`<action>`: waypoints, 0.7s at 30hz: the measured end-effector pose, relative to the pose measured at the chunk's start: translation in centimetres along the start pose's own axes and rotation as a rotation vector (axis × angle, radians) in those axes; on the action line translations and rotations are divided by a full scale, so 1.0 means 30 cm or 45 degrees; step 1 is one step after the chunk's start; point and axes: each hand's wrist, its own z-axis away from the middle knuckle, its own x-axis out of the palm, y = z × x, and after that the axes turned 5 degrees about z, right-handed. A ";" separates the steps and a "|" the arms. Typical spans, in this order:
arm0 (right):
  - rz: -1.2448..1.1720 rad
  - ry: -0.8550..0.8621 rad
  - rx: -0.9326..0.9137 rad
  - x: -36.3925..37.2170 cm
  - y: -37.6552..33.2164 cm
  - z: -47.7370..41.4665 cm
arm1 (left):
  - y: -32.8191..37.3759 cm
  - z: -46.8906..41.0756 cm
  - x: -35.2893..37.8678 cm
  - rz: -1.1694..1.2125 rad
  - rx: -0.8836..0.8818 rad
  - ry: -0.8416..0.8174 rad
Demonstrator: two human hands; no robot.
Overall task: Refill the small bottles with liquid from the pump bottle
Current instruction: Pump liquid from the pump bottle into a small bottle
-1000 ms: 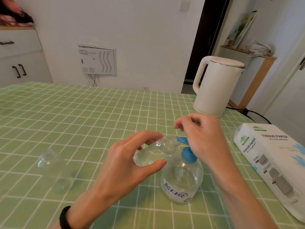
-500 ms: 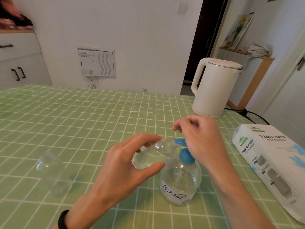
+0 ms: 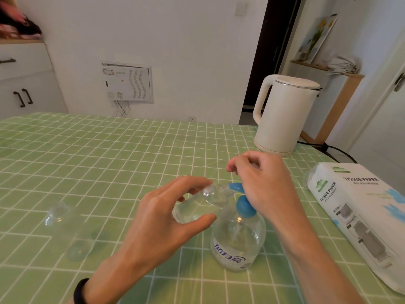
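A clear pump bottle (image 3: 237, 242) with a blue pump head (image 3: 244, 206) stands on the green checked tablecloth. My left hand (image 3: 162, 220) grips a small clear bottle (image 3: 201, 204), tilted, with its mouth against the blue spout (image 3: 235, 187). There is clear liquid in the small bottle. My right hand (image 3: 265, 183) rests on top of the pump head with its fingers curled; the pump top is hidden under it. A second small clear bottle (image 3: 65, 229) lies on its side on the cloth at the left.
A white electric kettle (image 3: 285, 115) stands at the table's far right, its black cord trailing off the edge. A pack of tissue paper (image 3: 359, 218) lies along the right edge. The table (image 3: 109, 150) meets a white wall and cabinet behind.
The hands and bottles keep nearly the same pose. My right hand's fingers have shifted slightly over the pump head. The camera view has tilted a little.
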 end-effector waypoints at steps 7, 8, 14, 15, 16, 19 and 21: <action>0.006 -0.056 0.050 0.005 0.006 -0.011 | -0.008 -0.005 0.000 0.000 0.017 0.003; 0.014 -0.075 0.059 0.007 0.009 -0.012 | -0.008 -0.005 -0.002 -0.002 0.020 0.005; 0.011 -0.088 0.089 -0.001 0.002 0.001 | -0.002 0.001 0.001 -0.015 0.035 -0.005; 0.007 -0.071 0.078 -0.003 -0.001 0.002 | -0.002 0.000 0.002 -0.015 0.036 -0.004; 0.005 -0.056 0.062 -0.004 -0.002 0.002 | -0.002 -0.001 0.001 -0.015 0.034 -0.002; 0.018 -0.041 0.024 -0.004 0.001 -0.001 | -0.005 -0.002 -0.001 -0.022 0.035 -0.002; 0.012 -0.050 0.037 0.000 0.003 -0.005 | -0.008 -0.002 -0.002 -0.021 0.034 0.001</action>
